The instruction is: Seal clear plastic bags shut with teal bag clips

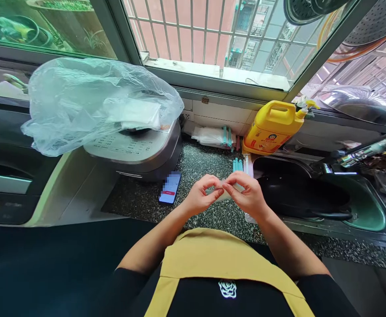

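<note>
Both hands meet above the speckled counter (136,204), thumbs and fingertips pinched together. My left hand (205,193) and my right hand (245,191) grip a thin whitish translucent plastic piece (225,193), which looks like part of a bag. Fingers hide most of it, so its full shape cannot be made out. Just beyond my right hand lie several teal plastic strips (237,165), beside a clear plastic sleeve (248,164) that runs under that hand. Further back, clear plastic packs (209,135) with more teal strips rest against the tiled wall.
A phone (170,188) lies left of my hands, near a rice cooker (130,149) with a large clear plastic bag (90,97) on top. A yellow jug (273,127) stands behind the sink (374,211), which holds a black wok (305,196). A faucet (351,158) reaches in from the right.
</note>
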The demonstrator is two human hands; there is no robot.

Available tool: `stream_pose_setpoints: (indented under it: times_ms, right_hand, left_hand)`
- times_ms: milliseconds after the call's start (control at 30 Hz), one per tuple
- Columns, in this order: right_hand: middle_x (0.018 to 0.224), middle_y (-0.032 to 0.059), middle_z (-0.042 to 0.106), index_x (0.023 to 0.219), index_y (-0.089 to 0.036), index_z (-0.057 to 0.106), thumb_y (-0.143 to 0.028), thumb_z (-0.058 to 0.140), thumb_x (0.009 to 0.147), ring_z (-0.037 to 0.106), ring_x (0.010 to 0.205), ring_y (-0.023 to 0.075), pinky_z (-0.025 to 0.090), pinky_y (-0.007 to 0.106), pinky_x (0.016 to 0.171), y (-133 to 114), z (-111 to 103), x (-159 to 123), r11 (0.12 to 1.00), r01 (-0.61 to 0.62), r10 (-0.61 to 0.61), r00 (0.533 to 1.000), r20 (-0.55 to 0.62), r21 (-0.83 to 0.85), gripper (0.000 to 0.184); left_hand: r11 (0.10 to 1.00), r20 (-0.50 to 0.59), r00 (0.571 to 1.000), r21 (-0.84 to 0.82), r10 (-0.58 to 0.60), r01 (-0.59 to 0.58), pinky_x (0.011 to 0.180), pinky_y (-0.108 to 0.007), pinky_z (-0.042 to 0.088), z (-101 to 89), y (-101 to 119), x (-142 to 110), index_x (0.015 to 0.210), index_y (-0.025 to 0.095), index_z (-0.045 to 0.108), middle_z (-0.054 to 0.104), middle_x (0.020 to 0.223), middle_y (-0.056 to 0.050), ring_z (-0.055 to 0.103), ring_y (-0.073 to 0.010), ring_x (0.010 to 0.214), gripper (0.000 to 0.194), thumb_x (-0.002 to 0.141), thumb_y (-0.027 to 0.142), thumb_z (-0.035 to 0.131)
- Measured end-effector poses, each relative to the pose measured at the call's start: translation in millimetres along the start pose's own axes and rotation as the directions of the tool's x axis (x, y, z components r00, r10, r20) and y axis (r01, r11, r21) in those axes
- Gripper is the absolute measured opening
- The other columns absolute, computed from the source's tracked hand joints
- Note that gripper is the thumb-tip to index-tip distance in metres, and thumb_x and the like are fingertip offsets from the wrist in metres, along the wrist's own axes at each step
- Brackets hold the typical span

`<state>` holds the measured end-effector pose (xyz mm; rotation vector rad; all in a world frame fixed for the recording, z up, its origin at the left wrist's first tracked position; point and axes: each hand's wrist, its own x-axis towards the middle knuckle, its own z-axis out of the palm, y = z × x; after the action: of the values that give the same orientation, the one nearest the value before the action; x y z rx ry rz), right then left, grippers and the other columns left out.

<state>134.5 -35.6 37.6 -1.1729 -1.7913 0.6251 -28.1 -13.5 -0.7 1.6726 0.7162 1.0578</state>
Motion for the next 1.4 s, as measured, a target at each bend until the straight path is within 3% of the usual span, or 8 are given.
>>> stream_pose_setpoints:
  times_ms: [133,300,500,667,867,1067,1300,1400]
  right_hand:
    - [0.066,0.0021,0.060,0.066,-0.020,0.059,-0.032,0.059,0.084,0.054,0.062,0.0135,0.043,0.028,0.058,-2.2,2.9,5.2,0.999,-0.024,0.023,0.999,0.025,0.045,0.022]
    - [0.062,0.0004,0.058,0.063,-0.019,0.057,-0.032,0.060,0.082,0.051,0.058,0.0120,0.041,0.026,0.055,-0.5,2.7,18.9,0.994,-0.104,0.104,0.994,-0.029,0.018,0.023]
    - [0.061,0.0000,0.059,0.065,-0.019,0.060,-0.036,0.063,0.080,0.050,0.056,0.0110,0.040,0.026,0.053,-5.6,10.1,40.6,0.989,-0.148,0.149,0.985,-0.082,0.021,0.023]
    - [0.061,-0.0002,0.059,0.064,-0.018,0.060,-0.036,0.064,0.078,0.049,0.056,0.0098,0.041,0.024,0.053,-19.5,24.6,47.2,0.976,-0.196,0.202,0.977,-0.063,0.090,0.024]
    - [0.060,-0.0010,0.058,0.066,-0.017,0.060,-0.041,0.066,0.076,0.048,0.054,0.0083,0.038,0.022,0.048,-34.8,46.0,36.4,0.904,-0.342,0.348,0.937,0.025,0.258,0.027]
    - [0.057,-0.0022,0.054,0.064,-0.016,0.060,-0.039,0.064,0.076,0.045,0.052,0.0075,0.035,0.021,0.047,-37.9,50.2,27.8,0.920,-0.350,0.374,0.920,-0.120,0.177,0.026]
    - [0.063,-0.0003,0.058,0.068,-0.017,0.060,-0.046,0.065,0.076,0.050,0.057,0.0094,0.041,0.023,0.053,-34.7,40.1,26.7,0.931,-0.307,0.317,0.948,-0.018,0.197,0.030]
    - [0.078,0.0025,0.062,0.085,-0.019,0.063,-0.056,0.067,0.071,0.056,0.069,0.0126,0.047,0.026,0.063,-25.9,28.0,23.5,0.922,-0.243,0.273,0.960,-0.061,0.303,0.040]
  left_hand:
    - [0.976,0.089,0.983,-0.135,-0.159,0.171,0.072,-0.030,0.048,0.7,-15.1,-11.3,0.109,0.018,0.059,0.063,0.099,-0.008,0.058,-0.0178,0.084,0.057,0.066,0.053,0.072]
    - [0.953,0.123,0.953,-0.095,-0.276,0.288,0.060,-0.027,0.043,-7.3,-42.3,-30.0,0.066,0.013,0.065,0.058,0.068,-0.003,0.052,-0.0136,0.064,0.050,0.074,0.062,0.059]
    - [0.962,0.109,0.957,-0.012,-0.270,0.272,0.060,-0.027,0.042,-32.8,-55.0,-48.6,0.065,0.014,0.067,0.060,0.064,-0.004,0.053,-0.0146,0.062,0.055,0.080,0.064,0.049]
    - [0.988,0.127,0.980,-0.015,-0.151,0.154,0.073,-0.032,0.046,-62.5,-61.4,-47.6,0.091,0.014,0.067,0.065,0.087,-0.009,0.058,-0.0186,0.080,0.052,0.079,0.062,0.052]
    - [0.988,0.145,0.987,-0.145,0.074,-0.053,0.092,-0.040,0.044,-82.8,-47.9,-7.1,0.141,0.028,0.030,0.057,0.125,-0.013,0.056,-0.0225,0.109,0.077,0.077,0.059,0.058]
    - [0.988,0.223,0.967,-0.122,0.123,-0.097,0.069,-0.026,0.051,-75.4,-27.4,-12.5,0.137,0.024,0.040,0.070,0.083,-0.004,0.063,-0.0125,0.070,0.052,0.088,0.037,0.053]
    - [0.905,0.270,0.885,0.091,0.378,-0.415,0.073,-0.028,0.055,-71.4,-9.7,-18.6,0.106,0.021,0.067,0.074,0.096,-0.008,0.069,-0.0168,0.086,0.026,0.087,0.018,0.049]
    - [0.901,0.181,0.906,0.141,0.383,-0.410,0.071,-0.027,0.055,-62.5,-2.1,-16.7,0.095,0.019,0.070,0.075,0.088,-0.008,0.070,-0.0157,0.081,0.025,0.087,0.013,0.047]
